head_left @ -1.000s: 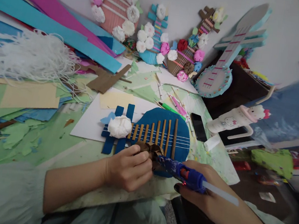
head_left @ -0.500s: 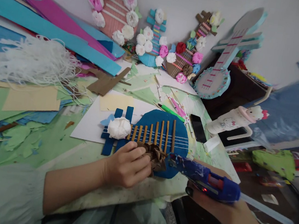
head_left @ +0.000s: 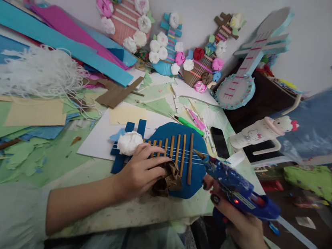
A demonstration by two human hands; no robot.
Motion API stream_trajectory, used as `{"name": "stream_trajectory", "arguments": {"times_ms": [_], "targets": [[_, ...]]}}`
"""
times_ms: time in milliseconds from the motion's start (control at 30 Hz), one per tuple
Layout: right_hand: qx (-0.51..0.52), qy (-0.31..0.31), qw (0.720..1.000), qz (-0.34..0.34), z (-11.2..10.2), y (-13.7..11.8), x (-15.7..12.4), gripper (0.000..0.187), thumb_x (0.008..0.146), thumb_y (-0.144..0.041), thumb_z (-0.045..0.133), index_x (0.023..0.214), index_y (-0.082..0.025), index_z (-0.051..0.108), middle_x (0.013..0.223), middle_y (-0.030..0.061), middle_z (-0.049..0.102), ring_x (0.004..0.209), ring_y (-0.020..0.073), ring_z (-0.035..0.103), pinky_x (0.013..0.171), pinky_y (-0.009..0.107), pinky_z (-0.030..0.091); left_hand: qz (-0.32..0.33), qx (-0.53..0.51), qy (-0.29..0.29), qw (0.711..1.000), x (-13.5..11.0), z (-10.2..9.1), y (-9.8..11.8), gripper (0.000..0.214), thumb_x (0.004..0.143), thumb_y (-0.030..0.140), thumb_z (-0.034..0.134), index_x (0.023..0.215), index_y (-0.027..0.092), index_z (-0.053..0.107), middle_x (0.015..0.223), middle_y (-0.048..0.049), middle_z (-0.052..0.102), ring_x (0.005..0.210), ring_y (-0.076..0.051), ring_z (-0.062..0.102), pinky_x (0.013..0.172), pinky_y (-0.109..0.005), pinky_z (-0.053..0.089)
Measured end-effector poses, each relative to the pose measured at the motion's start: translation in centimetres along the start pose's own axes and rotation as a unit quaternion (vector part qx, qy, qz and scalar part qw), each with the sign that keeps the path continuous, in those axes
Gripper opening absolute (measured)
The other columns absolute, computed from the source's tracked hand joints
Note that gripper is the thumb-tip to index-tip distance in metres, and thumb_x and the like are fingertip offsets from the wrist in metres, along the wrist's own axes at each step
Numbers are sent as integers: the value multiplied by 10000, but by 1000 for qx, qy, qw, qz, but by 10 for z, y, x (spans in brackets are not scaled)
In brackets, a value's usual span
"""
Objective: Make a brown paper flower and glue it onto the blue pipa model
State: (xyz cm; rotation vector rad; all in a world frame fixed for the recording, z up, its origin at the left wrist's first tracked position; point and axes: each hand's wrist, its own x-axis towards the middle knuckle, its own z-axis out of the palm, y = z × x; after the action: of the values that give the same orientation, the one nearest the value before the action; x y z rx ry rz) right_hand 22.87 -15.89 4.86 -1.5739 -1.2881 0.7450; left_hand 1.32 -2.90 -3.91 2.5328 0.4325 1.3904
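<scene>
A blue paper guitar [head_left: 196,172] with brown stick frets and white strings lies on the table in front of me. A white paper flower [head_left: 129,143] sits on its neck. My left hand [head_left: 140,172] presses a brown paper flower [head_left: 171,175] onto the guitar body, fingers curled over it. My right hand [head_left: 240,224] grips a blue glue gun [head_left: 238,188] by the handle. Its nozzle points left, just above the guitar's right edge, apart from the brown flower.
Finished flower-covered guitars [head_left: 166,45] lean on the wall behind. Coloured paper sheets and white string [head_left: 36,70] cover the left. A black phone [head_left: 220,141], a green pen [head_left: 188,123] and a white cat-figure bottle [head_left: 262,130] lie right of the guitar. The table edge [head_left: 148,215] runs near me.
My right hand drew the glue gun back from the brown flower and lifted its nozzle to the guitar's right edge. My left hand pushed the flower down onto the guitar body.
</scene>
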Motion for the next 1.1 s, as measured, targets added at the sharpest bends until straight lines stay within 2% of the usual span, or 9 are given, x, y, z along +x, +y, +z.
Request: {"name": "stream_trajectory", "arguments": {"times_ms": [100, 167, 267, 367, 533, 700, 967, 1100], "targets": [[-10, -11, 1000, -1, 19, -2, 13, 190, 810, -344, 645, 980, -276, 697, 1061, 16, 682, 993, 239, 624, 889, 370, 520, 0, 0, 9, 1000, 1, -1, 1, 110, 824, 85, 551, 797, 175, 610, 1051, -76, 695, 1091, -255, 521, 910, -479, 390], [-22, -30, 999, 14, 30, -3, 21, 243, 824, -361, 628, 1048, -285, 686, 1113, 8, 671, 1030, 228, 615, 924, 358, 504, -1, 15, 37, 999, 2, -1, 2, 102, 813, 86, 565, 779, 171, 609, 943, -76, 676, 994, -233, 519, 868, -455, 410], [-17, -72, 997, 16, 42, 1, 30, 290, 845, -373, 604, 1110, -276, 668, 1172, 18, 654, 1088, 230, 596, 967, 369, 481, 2, 49, 84, 995, 4, -1, 4, 85, 789, 91, 600, 759, 168, 618, 782, -57, 577, 845, -195, 469, 780, -408, 426], [1, -84, 996, 3, 49, 8, 36, 304, 840, -371, 618, 1118, -256, 662, 1171, 30, 657, 1094, 231, 596, 964, 367, 481, 4, 63, 93, 994, 4, 0, 5, 95, 796, 98, 596, 745, 175, 617, 736, -37, 517, 797, -179, 438, 750, -388, 415], [21, -112, 993, 9, 51, 21, 41, 329, 837, -356, 636, 1151, -260, 647, 1175, 31, 657, 1133, 228, 580, 1004, 369, 449, -5, 47, 79, 996, 4, 1, 2, 88, 810, 100, 580, 769, 171, 613, 782, -50, 571, 833, -190, 450, 768, -400, 395], [5, -128, 992, 14, 49, 22, 41, 312, 836, -374, 640, 1128, -269, 668, 1234, 29, 630, 1188, 240, 545, 1062, 396, 389, -7, 46, 50, 998, 9, -4, 1, 89, 822, 112, 574, 782, 175, 622, 756, -40, 605, 820, -188, 464, 758, -390, 384], [41, -146, 988, 39, 50, 17, 39, 314, 826, -394, 643, 1111, -266, 681, 1256, 35, 624, 1171, 252, 566, 1047, 414, 420, -12, 47, 52, 997, 12, -4, 1, 80, 826, 130, 582, 790, 182, 631, 744, -36, 621, 826, -188, 476, 770, -387, 385], [60, -152, 985, 51, 50, 16, 37, 339, 820, -372, 653, 1142, -264, 664, 1246, 30, 632, 1155, 246, 582, 1015, 382, 457, -6, 51, 47, 998, 12, -5, 0, 81, 818, 121, 586, 789, 179, 634, 748, -37, 628, 821, -186, 483, 769, -385, 388]]}}
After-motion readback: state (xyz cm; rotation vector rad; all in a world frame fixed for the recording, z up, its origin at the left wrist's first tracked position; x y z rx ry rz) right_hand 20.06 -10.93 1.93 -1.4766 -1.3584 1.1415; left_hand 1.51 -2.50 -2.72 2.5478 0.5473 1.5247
